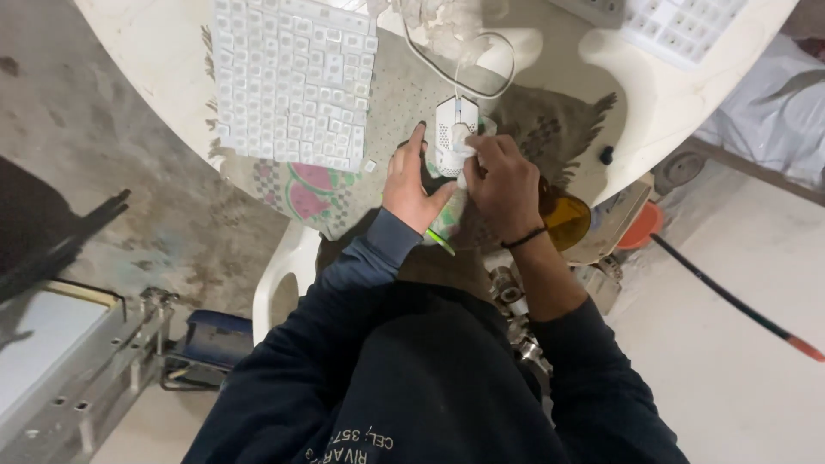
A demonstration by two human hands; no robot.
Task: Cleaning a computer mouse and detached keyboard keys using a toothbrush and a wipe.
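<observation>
A white perforated computer mouse lies on a patterned cloth at the near edge of a round white table. My left hand rests beside the mouse on its left, with fingers touching its side. My right hand presses a small white wipe or tissue against the mouse's right side. The mouse's white cable loops away across the table. A green stick-like object pokes out under my left wrist.
A white keyboard with loose keycaps lies to the left of the mouse; a second keyboard sits at the far right. An amber container and an orange bucket stand below the table edge. A black-and-red rod lies on the floor.
</observation>
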